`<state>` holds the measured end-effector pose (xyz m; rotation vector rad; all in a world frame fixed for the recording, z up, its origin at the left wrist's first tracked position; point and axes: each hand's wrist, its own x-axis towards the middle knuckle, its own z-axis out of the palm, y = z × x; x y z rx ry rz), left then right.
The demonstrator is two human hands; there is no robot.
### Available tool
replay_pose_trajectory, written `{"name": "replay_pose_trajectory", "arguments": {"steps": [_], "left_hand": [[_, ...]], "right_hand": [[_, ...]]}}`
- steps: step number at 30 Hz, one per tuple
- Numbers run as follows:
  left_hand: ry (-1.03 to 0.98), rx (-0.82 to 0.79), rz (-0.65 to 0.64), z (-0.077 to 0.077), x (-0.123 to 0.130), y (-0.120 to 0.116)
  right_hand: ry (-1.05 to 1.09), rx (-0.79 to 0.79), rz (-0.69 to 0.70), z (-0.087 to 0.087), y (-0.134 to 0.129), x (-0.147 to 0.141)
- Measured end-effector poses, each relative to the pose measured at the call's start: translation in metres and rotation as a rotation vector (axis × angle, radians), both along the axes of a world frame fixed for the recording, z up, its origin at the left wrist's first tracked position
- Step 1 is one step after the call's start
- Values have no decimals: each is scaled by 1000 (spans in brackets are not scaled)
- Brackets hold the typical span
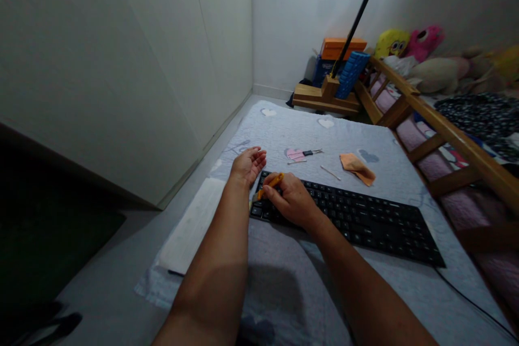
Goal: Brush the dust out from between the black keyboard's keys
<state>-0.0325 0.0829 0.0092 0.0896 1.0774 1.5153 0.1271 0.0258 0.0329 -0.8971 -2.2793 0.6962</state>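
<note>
A black keyboard (365, 216) lies at a slant on a cloth-covered surface. Over its left end, my right hand (292, 199) grips a small brush (276, 180) with an orange handle. The bristles point down at the keys near the keyboard's left edge. My left hand (248, 165) is just beyond the keyboard's far left corner, palm turned to the right, fingers loosely curled but apart, with nothing in it. Behind the keyboard lie two cotton swabs (330, 173), tweezers (305, 154) with a dark band, and a folded orange cloth (357, 168).
A white flat sheet or board (194, 227) lies under my left forearm. The keyboard's cable (470, 297) runs off to the lower right. A wooden bed rail (446, 119) borders the right side, and a pale cabinet (162, 65) stands at left. A wooden stand (324, 98) is at the back.
</note>
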Motion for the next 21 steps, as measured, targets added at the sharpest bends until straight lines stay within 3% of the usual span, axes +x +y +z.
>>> {"name": "replay_pose_trajectory", "arguments": {"steps": [4, 10, 17, 21], "left_hand": [[-1, 4, -2, 0, 0, 0], [-19, -16, 1, 1, 0, 0], [-1, -5, -12, 0, -1, 0], [0, -4, -12, -2, -2, 1]], "right_hand": [[95, -118, 101, 1, 1, 1], [55, -101, 32, 0, 2, 2], [86, -297, 222, 5, 1, 4], [154, -349, 174, 5, 4, 7]]}}
